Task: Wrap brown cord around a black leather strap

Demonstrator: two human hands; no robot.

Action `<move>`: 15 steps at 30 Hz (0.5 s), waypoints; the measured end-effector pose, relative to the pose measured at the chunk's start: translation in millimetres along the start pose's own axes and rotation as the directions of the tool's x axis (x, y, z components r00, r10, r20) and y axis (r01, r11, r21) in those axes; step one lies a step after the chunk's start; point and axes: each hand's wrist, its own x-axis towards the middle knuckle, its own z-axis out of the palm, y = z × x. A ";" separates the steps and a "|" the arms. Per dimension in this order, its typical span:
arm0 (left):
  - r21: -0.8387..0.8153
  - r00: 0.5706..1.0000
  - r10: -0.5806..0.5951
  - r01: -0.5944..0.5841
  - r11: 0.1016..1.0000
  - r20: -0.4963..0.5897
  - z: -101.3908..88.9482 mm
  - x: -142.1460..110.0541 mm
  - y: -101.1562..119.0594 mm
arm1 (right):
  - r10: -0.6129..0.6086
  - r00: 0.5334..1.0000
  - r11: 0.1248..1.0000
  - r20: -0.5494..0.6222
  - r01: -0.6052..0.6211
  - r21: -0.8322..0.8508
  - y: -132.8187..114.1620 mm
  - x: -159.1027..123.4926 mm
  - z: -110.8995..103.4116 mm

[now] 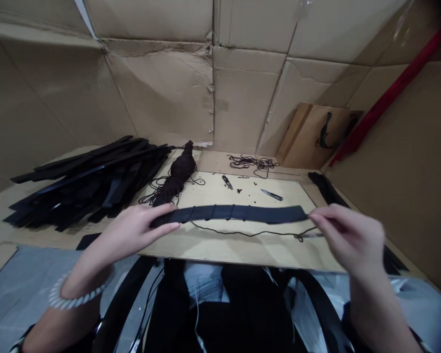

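Note:
A long black strip (235, 214) with thread wrapped round it at several spots is held level above a cardboard work board (242, 250). My left hand (132, 233) grips its left end between thumb and fingers. My right hand (347, 235) pinches its right end; the hand is a little blurred. A thin dark cord (250, 233) hangs in a slack curve below the strip, ending in a small knot near my right hand.
A large pile of black strips (84, 181) lies at the left. A hank of dark cord (176, 179) sits behind the strip. Small snips (227, 182) and a small blade tool (272, 194) lie on the board. Loose cord (253, 163) and cardboard walls stand behind.

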 end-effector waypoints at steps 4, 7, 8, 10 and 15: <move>-0.207 0.981 0.172 -0.151 0.967 0.089 -2.5 3.0 5.2 | 0.217 0.975 0.926 0.037 -0.218 0.309 26.2 21.1 3.7; -0.247 0.973 0.214 -0.188 0.951 0.082 -1.6 5.5 12.8 | 0.315 0.910 0.764 0.271 -0.412 0.497 28.7 26.3 37.3; -0.258 0.972 0.220 -0.192 0.947 0.081 -0.9 6.0 14.2 | 0.323 0.884 0.718 0.337 -0.461 0.521 26.7 24.7 50.3; -0.279 0.975 0.210 -0.181 0.943 0.078 1.5 6.4 14.5 | 0.321 0.856 0.685 0.405 -0.505 0.525 19.1 16.6 74.0; -0.252 1.000 0.010 -0.008 0.968 0.008 14.9 4.7 2.8 | 0.368 0.842 0.693 0.393 -0.531 0.488 -7.3 -15.4 92.2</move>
